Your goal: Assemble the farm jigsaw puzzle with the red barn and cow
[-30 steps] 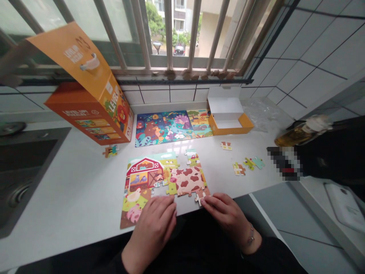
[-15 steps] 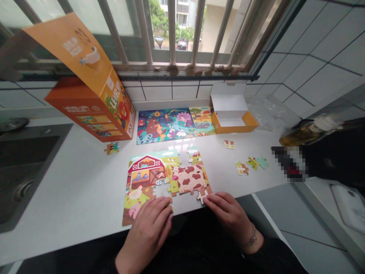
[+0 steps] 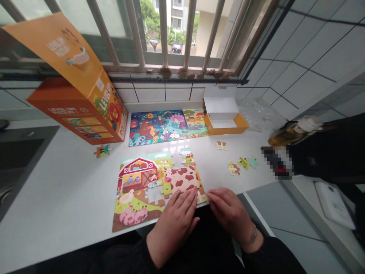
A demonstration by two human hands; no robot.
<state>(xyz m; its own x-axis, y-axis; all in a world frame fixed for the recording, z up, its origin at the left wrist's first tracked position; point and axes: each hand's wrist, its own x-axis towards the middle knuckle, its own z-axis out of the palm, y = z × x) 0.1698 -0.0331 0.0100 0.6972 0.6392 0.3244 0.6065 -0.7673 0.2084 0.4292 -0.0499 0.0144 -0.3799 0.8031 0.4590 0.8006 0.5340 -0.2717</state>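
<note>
A farm jigsaw puzzle [image 3: 134, 198] with a red barn, pigs and a spotted cow [image 3: 184, 178] lies partly joined at the counter's front edge. Gaps show the white counter near its middle and at its top edge. My left hand [image 3: 178, 219] rests with stretched fingers over the lower edge below the cow, hiding part of it. Just beside the lower right corner piece [image 3: 202, 195] is my right hand [image 3: 229, 209], its fingers curled and pressed together; nothing shows in them. Loose puzzle pieces [image 3: 234, 168] lie to the right, one more piece [image 3: 221, 145] farther back.
An orange puzzle box [image 3: 76, 110] with its lid up stands at back left, some pieces [image 3: 102, 151] before it. Behind lie a dark-blue picture puzzle [image 3: 156, 127] and an open small box [image 3: 226, 127]. A bottle [image 3: 295, 131] stands right; a sink [image 3: 25, 152] lies left.
My left hand has moved right, from the puzzle's lower middle to below the cow. The corner piece now sits in line with the cow section; my right fingertips have drawn slightly off it.
</note>
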